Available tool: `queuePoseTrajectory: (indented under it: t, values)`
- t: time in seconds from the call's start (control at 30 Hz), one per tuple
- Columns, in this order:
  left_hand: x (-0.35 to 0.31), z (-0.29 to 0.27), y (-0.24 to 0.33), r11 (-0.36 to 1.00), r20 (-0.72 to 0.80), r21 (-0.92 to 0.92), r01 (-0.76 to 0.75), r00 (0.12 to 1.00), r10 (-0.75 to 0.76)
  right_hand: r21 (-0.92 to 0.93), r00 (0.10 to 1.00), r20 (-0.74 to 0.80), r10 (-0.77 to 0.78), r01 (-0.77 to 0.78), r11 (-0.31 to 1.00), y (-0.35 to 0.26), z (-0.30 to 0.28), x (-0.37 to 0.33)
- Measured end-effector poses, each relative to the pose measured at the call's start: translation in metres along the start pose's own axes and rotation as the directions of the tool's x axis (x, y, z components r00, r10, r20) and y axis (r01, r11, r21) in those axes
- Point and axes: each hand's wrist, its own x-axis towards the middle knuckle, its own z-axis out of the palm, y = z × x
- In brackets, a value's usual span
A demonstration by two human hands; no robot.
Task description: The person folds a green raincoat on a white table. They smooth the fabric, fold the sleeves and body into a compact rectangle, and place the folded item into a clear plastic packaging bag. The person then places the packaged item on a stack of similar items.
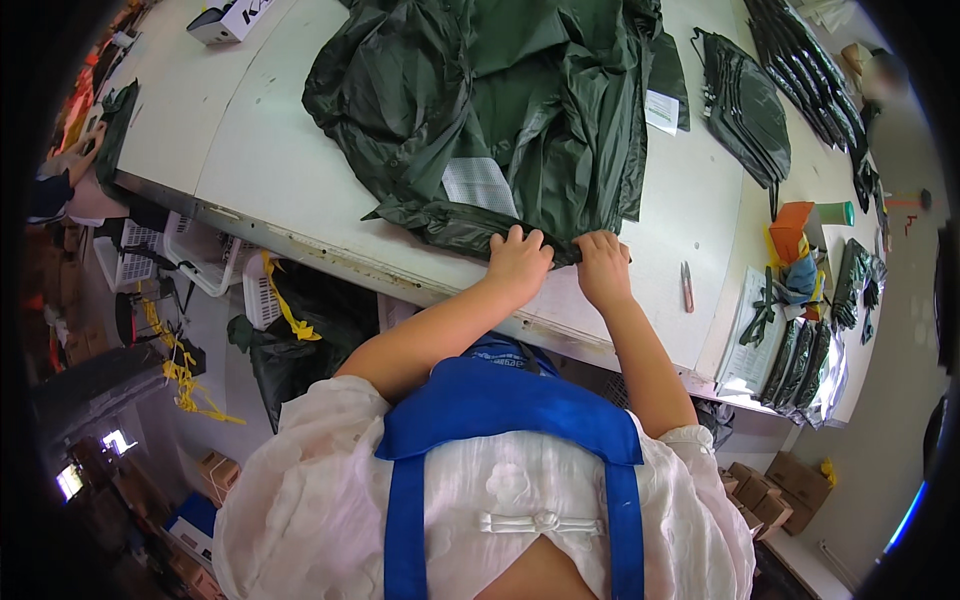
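Note:
A dark green, thin and shiny garment (545,85), which looks like a rain jacket, lies spread and wrinkled over the white table. Its bottom edge reaches the near side of the table. There my left hand (520,262) is closed over the hem, fingers curled on top. Just to the right, my right hand (603,270) grips the same edge at its corner, the fingers bent over it. The two hands are close together but apart. A light mesh patch (480,186) shows on the garment, and a white label (662,110) lies by its right side.
Small thread snips (687,287) lie right of my hands. Stacked dark pouches (745,105), an orange box (793,228) and packed bundles (800,362) sit farther right. A white box (228,20) stands at far left. Below the table are white baskets (200,255). Another person's hand (88,145) works at left.

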Motion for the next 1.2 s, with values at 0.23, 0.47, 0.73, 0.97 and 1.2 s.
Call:
queuePoseTrajectory:
  t: [0.23, 0.47, 0.73, 0.97, 1.2]
  values:
    - [0.001, -0.013, 0.002, 0.906, 0.086, -0.378, 0.189, 0.982, -0.169, 0.395, 0.973, 0.177, 0.15, -0.209, 0.895, -0.01, -0.014, -0.001]
    - [-0.002, -0.002, -0.014, 0.863, 0.119, -0.48, 0.159, 0.986, -0.116, 0.335, 0.986, 0.099, 0.137, -0.162, 0.928, -0.019, -0.031, -0.01]
    - [-0.021, -0.024, -0.013, 0.976, -0.177, -0.183, 0.115, 0.973, -0.147, -0.009, 0.956, -0.183, -0.23, 0.232, 0.973, -0.022, -0.032, -0.019]
    - [-0.072, -0.083, -0.088, 0.971, -0.31, -0.07, 0.23, 0.92, -0.241, -0.02, 0.987, -0.114, -0.115, 0.113, 0.993, 0.006, -0.045, -0.04]
    - [-0.098, -0.081, -0.087, 0.942, -0.24, -0.321, 0.104, 0.953, -0.187, 0.191, 0.98, 0.196, -0.046, 0.008, 0.982, 0.029, -0.037, -0.046]
